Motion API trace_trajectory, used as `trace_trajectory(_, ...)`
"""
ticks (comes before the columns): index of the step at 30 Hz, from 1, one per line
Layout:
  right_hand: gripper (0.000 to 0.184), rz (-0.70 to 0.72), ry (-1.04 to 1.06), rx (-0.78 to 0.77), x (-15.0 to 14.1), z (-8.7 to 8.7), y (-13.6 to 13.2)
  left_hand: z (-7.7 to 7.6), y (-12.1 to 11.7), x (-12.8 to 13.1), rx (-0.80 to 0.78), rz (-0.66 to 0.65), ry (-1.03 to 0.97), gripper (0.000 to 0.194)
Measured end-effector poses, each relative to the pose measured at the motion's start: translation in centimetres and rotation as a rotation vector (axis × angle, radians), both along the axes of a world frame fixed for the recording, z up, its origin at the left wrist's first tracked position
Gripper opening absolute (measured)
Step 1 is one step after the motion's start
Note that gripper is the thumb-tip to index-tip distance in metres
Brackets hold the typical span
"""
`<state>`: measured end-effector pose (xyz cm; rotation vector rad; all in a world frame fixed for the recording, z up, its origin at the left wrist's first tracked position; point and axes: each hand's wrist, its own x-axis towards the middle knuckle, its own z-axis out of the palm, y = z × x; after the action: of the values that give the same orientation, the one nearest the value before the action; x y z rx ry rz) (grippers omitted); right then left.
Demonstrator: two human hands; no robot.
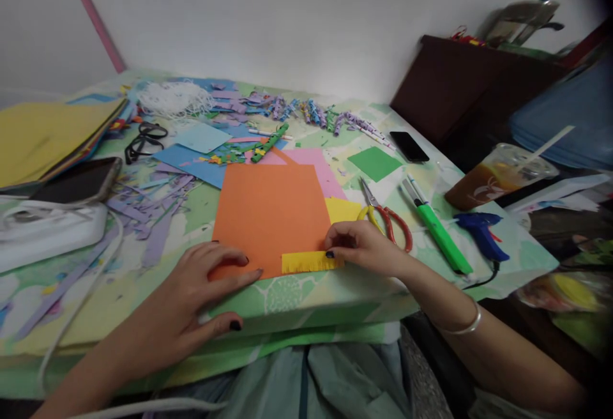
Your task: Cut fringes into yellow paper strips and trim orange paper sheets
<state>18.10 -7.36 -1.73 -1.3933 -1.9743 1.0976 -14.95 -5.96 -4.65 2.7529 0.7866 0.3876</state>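
An orange sheet of paper (272, 208) lies flat near the front edge of the table. My left hand (201, 285) rests on its lower left corner, fingers spread and holding nothing. Along the sheet's lower right edge runs a yellow fringed paper strip (306, 262), its cut side facing me. The right end of that strip is pinched between the thumb and fingers of my right hand (357, 246). Scissors with red and yellow handles (385, 214) lie just beyond my right hand, over a yellow paper piece (342, 210).
To the right are a green cutter (440, 230), a blue glue gun (481, 234), a black phone (408, 147) and an iced drink cup (498, 176). Purple paper scraps (158, 208), glasses (143, 141) and a white power strip (57, 227) lie left. Fringed paper rolls (311, 112) line the back.
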Motion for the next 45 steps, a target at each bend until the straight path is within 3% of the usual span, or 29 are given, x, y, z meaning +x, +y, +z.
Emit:
trace_trajectory(22,0.011,0.01,-0.127,-0.013,0.15,0.36,0.17,-0.05,-0.19,0.09,-0.035,0.035,-0.058,0.053)
trace_trajectory(32,0.013,-0.001,-0.13,0.0,0.14,0.08,-0.07,-0.2,0.01,0.05,-0.033,0.014,-0.017,0.06)
trace_trajectory(42,0.01,-0.011,-0.096,0.026,0.12,-0.09,-0.34,0.04,-0.14,0.14,-0.037,0.054,-0.051,0.055)
trace_trajectory(45,0.007,-0.078,-0.061,0.076,0.53,0.07,0.03,0.12,-0.21,0.24,-0.049,0.059,-0.065,0.053)
